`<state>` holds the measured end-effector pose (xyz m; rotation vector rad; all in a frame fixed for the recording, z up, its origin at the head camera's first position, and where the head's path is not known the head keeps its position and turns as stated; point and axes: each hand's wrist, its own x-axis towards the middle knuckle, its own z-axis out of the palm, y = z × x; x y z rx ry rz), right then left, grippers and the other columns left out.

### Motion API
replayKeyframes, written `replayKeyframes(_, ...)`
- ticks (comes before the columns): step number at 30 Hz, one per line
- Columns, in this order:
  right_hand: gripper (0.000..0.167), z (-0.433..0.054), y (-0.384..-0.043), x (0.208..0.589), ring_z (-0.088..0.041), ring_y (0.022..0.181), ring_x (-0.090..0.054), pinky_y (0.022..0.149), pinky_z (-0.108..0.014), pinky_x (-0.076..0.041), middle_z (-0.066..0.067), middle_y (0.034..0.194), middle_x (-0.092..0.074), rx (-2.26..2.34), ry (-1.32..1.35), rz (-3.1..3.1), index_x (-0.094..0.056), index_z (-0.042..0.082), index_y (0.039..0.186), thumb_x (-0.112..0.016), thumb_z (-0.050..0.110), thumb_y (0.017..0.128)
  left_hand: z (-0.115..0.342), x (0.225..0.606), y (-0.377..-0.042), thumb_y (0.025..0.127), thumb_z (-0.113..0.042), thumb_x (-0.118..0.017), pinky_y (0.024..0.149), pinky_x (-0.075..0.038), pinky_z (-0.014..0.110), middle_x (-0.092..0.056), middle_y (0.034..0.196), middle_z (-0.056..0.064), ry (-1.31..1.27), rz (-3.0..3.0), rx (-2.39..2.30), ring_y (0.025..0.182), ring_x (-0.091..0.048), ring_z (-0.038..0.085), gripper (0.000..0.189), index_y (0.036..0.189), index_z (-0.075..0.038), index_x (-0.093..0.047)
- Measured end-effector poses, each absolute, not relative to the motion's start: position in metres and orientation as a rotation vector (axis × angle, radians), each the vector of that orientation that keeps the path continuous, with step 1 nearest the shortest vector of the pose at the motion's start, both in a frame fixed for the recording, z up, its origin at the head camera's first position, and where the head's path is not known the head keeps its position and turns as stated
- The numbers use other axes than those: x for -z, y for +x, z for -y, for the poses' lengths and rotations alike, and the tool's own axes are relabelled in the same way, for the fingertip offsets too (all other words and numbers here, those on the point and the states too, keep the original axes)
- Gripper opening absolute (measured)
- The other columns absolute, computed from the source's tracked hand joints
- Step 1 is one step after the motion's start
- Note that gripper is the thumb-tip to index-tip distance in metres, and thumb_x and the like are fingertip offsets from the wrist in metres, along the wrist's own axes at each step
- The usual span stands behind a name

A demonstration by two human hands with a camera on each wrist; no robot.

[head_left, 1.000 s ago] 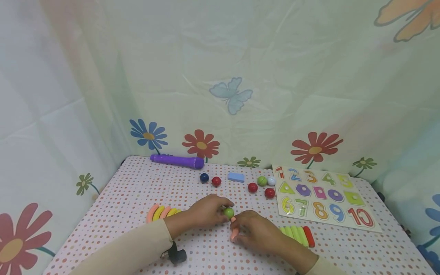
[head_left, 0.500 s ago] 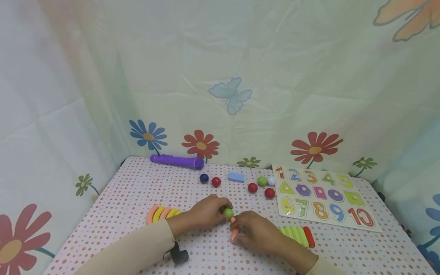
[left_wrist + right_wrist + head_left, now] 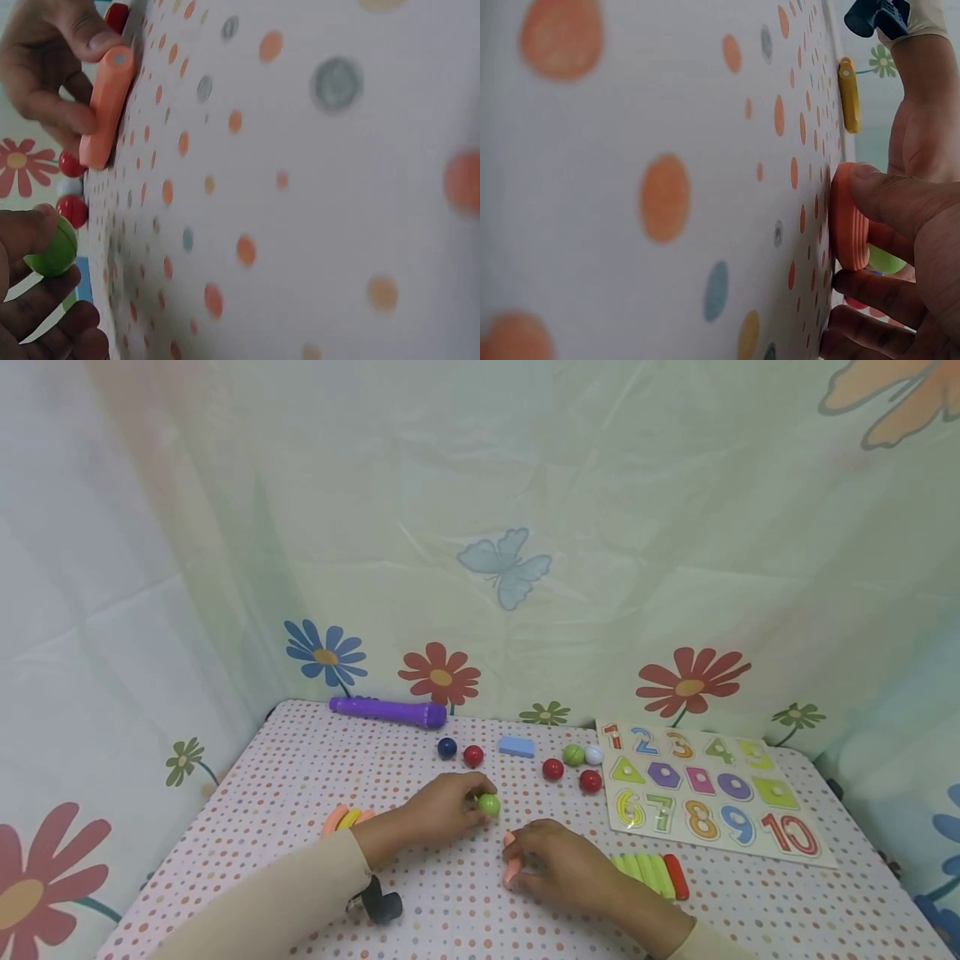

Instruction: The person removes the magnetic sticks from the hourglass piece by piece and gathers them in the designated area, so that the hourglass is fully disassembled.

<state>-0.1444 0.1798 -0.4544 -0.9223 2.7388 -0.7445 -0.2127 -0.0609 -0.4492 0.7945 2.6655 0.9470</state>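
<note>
My left hand (image 3: 444, 814) pinches a small green ball (image 3: 489, 805) between thumb and fingers, near the middle of the table; the left wrist view shows the ball (image 3: 58, 251) up close. To its right and a little nearer, my right hand (image 3: 566, 868) holds a salmon-orange curved piece (image 3: 512, 868) on edge against the tablecloth. Seen from the right wrist, the thumb lies on that orange piece (image 3: 846, 217). A gap separates the ball from the piece. Orange and yellow curved pieces (image 3: 347, 819) lie partly hidden behind my left forearm.
Light green strips (image 3: 645, 872) and a red strip (image 3: 676, 877) lie by my right wrist. A number puzzle board (image 3: 716, 793) sits at the right. Along the back are a purple toy microphone (image 3: 386, 711), a blue block (image 3: 517, 747) and several balls (image 3: 552, 768).
My left hand has moved the green ball slightly away and to the left, apart from the orange piece. The forearm now covers more of the yellow pieces. My right hand stays put.
</note>
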Motion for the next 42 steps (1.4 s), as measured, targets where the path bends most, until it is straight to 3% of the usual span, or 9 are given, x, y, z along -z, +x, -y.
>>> replayKeyframes(10,0.023,-0.179,-0.144,0.453,-0.022,0.126,-0.058,0.106,-0.049,-0.046,0.007,0.127,-0.067,0.747,-0.907,-2.742,-0.075,0.027,0.110,-0.080,0.034,0.089,0.091,0.431,-0.234,0.091,-0.022,-0.079,0.090,-0.054,0.040,-0.067,0.117,-0.002,0.565,-2.740,-1.001,0.113,-0.061,0.023,0.038,0.127,-0.018,-0.066)
replayKeyframes(23,0.023,-0.181,-0.143,0.452,-0.022,0.127,-0.057,0.106,-0.049,-0.046,0.006,0.128,-0.067,0.771,-0.851,-2.732,-0.074,0.028,0.110,-0.081,0.034,0.088,0.128,0.435,-0.271,0.087,-0.016,-0.082,0.090,-0.054,0.040,-0.069,0.116,0.004,0.282,-2.868,-0.992,0.106,-0.062,0.023,0.039,0.123,-0.012,-0.066)
replayKeyframes(42,0.024,-0.185,-0.143,0.452,-0.020,0.126,-0.059,0.106,-0.048,-0.046,0.008,0.128,-0.067,0.779,-0.827,-2.707,-0.071,0.030,0.108,-0.080,0.039,0.088,0.131,0.447,-0.295,0.088,-0.011,-0.080,0.098,-0.052,0.041,-0.069,0.113,0.007,0.295,-2.877,-0.924,0.108,-0.064,0.024,0.033,0.119,-0.006,-0.066)
